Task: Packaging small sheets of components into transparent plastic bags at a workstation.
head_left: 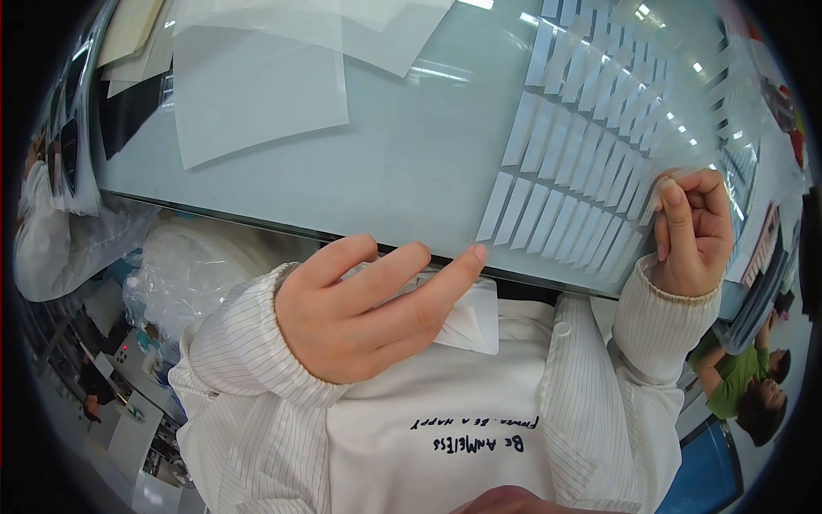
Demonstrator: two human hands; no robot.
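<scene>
My right hand (695, 233) is at the right part of the glass-topped table, its thumb and forefinger pinched together. What they hold, if anything, is too small to make out. Beside those fingertips lie rows of slim whitish strips (555, 218) with slanted ends. Clear glossy film (685, 94) reflects light beyond the hand. My left hand (377, 313) hovers by the table's near edge, fingers spread and nothing visibly gripped. Below its fingers shows a white translucent packet or tray (486, 317), partly hidden by the hand.
Thin translucent sheets (261, 103) overlap at the far left of the table (411, 163), next to yellowish sheets (128, 30). Crumpled clear plastic (184, 274) is below the near edge at left. A person in green (741, 377) is at the lower right.
</scene>
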